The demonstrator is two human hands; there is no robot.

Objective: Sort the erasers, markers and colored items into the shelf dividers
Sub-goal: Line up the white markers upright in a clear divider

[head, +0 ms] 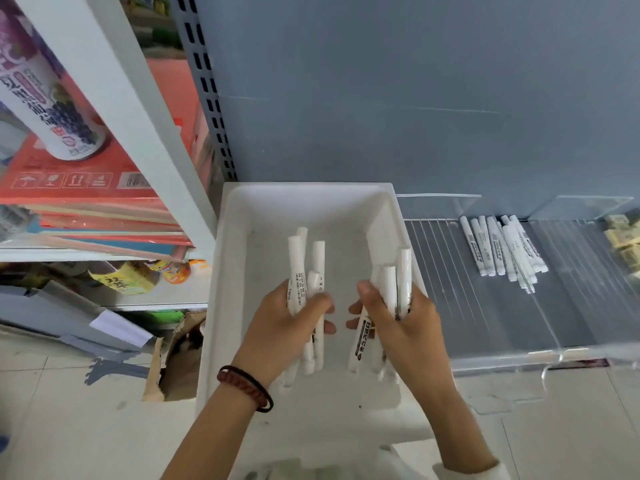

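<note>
**Two fistfuls of white markers coming out of the bin**

I am holding a bundle of white markers in each hand over the white plastic bin (308,188). My left hand (291,323) is wrapping its fingers and thumb around the middle of several barrels (297,268), whose ends are sticking out above and below my fist. My right hand (401,320) is doing the same with its own bundle (389,285), thumb pressing across the front and one labelled marker angling down below my palm. Both bundles are sitting inside the bin's walls, and I cannot tell whether their lower ends are touching its floor.

These markers are looking light, stiff and smooth-sided, so I am judging that a loose fist will let them slide past each other and fan out. I am gripping at mid-barrel, where the bundle balances, and I am expecting to need even pressure to keep the outer ones from slipping free.

To my right, more of the same markers (498,251) are lying in a shelf compartment bounded by a clear divider (585,206), with yellowish erasers (623,237) in the compartment beyond. That marker compartment is where I am judging these belong.
</note>
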